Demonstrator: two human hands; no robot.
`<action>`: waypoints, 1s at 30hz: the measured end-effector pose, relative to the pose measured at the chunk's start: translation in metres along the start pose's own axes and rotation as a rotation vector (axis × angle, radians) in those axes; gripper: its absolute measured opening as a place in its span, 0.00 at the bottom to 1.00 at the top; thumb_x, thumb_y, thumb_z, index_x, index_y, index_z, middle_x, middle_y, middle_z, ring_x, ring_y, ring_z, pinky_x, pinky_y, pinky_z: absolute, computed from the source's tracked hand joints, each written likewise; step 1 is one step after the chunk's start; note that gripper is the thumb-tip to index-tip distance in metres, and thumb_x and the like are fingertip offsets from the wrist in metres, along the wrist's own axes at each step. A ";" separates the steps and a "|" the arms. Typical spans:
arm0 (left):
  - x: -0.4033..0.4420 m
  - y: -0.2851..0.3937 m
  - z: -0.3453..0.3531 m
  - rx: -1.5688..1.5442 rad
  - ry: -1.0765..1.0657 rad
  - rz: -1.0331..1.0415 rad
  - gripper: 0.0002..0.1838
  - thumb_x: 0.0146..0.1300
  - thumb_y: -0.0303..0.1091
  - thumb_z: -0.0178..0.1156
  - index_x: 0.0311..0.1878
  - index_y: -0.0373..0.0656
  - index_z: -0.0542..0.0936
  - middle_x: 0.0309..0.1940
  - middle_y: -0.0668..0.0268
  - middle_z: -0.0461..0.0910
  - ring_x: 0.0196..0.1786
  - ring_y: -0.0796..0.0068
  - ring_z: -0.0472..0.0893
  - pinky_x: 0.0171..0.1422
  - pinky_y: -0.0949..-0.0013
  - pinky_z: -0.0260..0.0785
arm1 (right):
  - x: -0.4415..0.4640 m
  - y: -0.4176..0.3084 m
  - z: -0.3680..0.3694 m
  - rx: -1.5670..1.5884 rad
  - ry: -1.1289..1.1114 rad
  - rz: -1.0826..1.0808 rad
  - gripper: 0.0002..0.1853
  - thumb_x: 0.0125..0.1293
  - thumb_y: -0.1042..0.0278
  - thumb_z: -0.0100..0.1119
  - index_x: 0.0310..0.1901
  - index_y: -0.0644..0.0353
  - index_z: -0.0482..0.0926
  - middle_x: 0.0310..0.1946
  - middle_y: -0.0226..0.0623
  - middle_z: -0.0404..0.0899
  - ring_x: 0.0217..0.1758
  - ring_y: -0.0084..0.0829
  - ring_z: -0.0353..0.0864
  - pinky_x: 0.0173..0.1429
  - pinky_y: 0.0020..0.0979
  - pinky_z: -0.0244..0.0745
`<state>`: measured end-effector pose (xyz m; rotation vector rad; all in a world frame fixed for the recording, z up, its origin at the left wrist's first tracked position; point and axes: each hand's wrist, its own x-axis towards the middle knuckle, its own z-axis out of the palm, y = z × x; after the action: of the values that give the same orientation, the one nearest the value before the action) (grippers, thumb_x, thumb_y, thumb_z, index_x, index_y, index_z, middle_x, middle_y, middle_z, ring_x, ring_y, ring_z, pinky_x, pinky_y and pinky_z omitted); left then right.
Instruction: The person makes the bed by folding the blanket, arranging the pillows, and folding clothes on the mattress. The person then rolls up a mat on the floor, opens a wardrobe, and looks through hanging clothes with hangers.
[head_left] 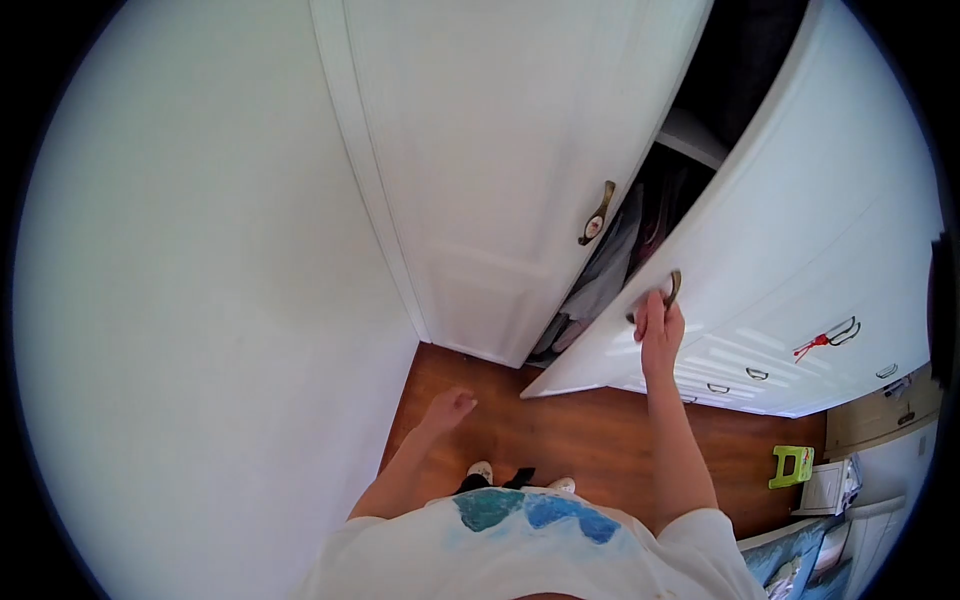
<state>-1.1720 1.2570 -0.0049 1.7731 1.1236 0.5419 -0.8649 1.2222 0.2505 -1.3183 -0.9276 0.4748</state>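
"Wardrobe (600,120) in front, white and panelled. Which part matters?"

"The open door (740,240). It stands ajar, its free edge swung out from the shut door (480,200) beside it, with a dark gap between."

"How would it handle?"

"Stiff and broad, I'd judge, with some weight, though hinges should carry most of that. The smooth white face would probably slide under a flat palm."

"Anything soft nearby?"

"Fabric (603,275), seen through the gap. It looks limp, so a loose fold might catch in the door."

"And the hands?"

"The right hand (660,325) is at the open door, near its free edge. The left hand (450,408) hangs low, apart from both doors."

"Fingers?"

"On the right, bent round the bronze-coloured handle (675,288) and closed on it. On the left, they look curled, too small to tell how tightly; nothing shows in them."

"Is that a good hold?"

"I'd say so: slim, hard, likely metal, and placed where the door should swing with little effort. Gripping the bare edge would risk a pinch."

"Anything fragile?"

"Perhaps a patterned inset (593,227), like the one on the shut door's handle."
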 end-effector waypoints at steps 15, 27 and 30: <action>0.133 0.277 -0.011 -0.279 0.227 0.543 0.19 0.54 0.32 0.59 0.50 0.40 0.71 0.42 0.60 0.75 0.44 0.70 0.75 0.42 0.69 0.70 | -0.107 -0.015 -0.119 0.129 0.025 0.030 0.23 0.66 0.47 0.36 0.18 0.55 0.59 0.10 0.24 0.57 0.12 0.16 0.53 0.13 0.19 0.46; 0.190 0.307 0.005 -0.251 0.325 0.588 0.18 0.56 0.32 0.58 0.48 0.36 0.69 0.37 0.60 0.74 0.38 0.71 0.75 0.35 0.70 0.67 | -0.162 0.032 -0.220 -0.091 0.268 -0.041 0.27 0.64 0.39 0.33 0.44 0.59 0.64 0.29 0.32 0.68 0.29 0.24 0.68 0.28 0.23 0.63; 0.199 0.301 0.008 -0.120 0.358 0.597 0.10 0.59 0.32 0.54 0.39 0.36 0.70 0.24 0.65 0.75 0.24 0.79 0.73 0.28 0.76 0.66 | -0.176 0.056 -0.247 -0.247 0.532 -0.166 0.29 0.65 0.41 0.34 0.50 0.63 0.63 0.38 0.37 0.70 0.39 0.29 0.70 0.39 0.27 0.67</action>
<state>-0.9326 1.3831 0.2341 1.9450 0.7495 1.2970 -0.7582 0.9508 0.1494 -1.4763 -0.6496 -0.1271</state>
